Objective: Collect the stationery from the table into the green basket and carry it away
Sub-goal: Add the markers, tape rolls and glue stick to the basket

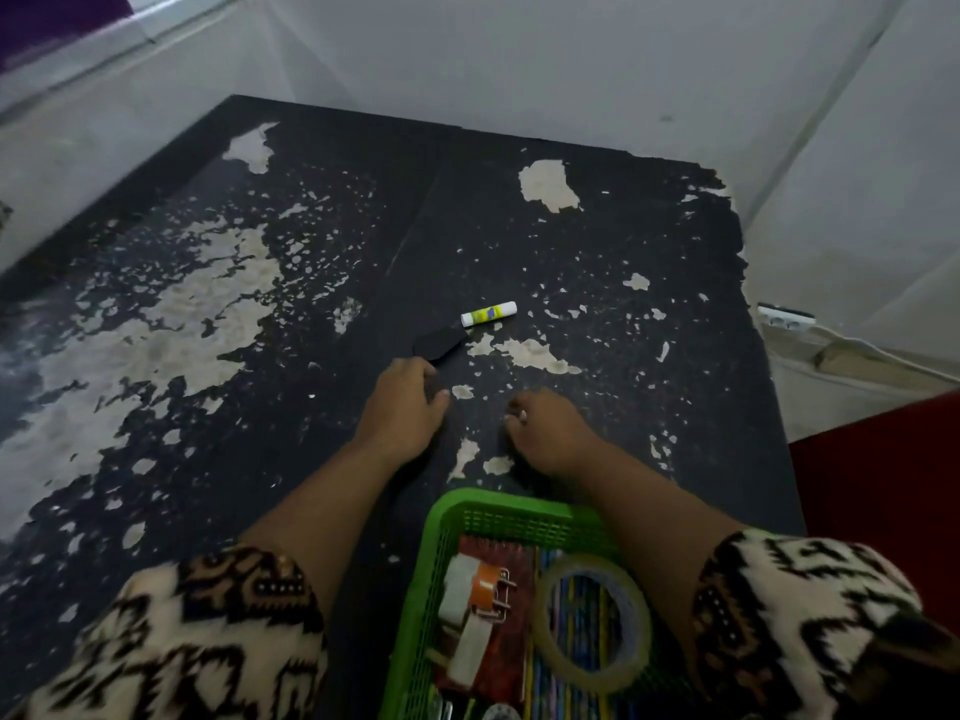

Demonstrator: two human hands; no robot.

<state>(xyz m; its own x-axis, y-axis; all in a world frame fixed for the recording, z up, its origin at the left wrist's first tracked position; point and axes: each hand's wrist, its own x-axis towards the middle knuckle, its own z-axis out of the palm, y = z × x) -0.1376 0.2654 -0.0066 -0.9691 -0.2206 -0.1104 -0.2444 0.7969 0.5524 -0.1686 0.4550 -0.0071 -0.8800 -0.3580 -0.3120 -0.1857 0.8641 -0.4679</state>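
Note:
A white glue stick (488, 313) with a yellow label lies on the worn black table (597, 262). Just in front of it is a flat black object (439, 341); I cannot tell what it is. My left hand (402, 402) rests on the table with its fingers loosely bent and its fingertips at the near end of that object. My right hand (548, 431) lies knuckles-up to the right, fingers curled under, with nothing visible in it. The green basket (467, 511) stands at the near edge between my forearms. It holds a clear tape roll (592, 623), a tape dispenser (475, 610), a red notebook and coloured pencils.
White walls close off the table at the back and on the right. A white power strip (784, 317) and cloth lie past the right edge, above a dark red surface (883, 491). The tabletop's black coating has peeled in pale patches.

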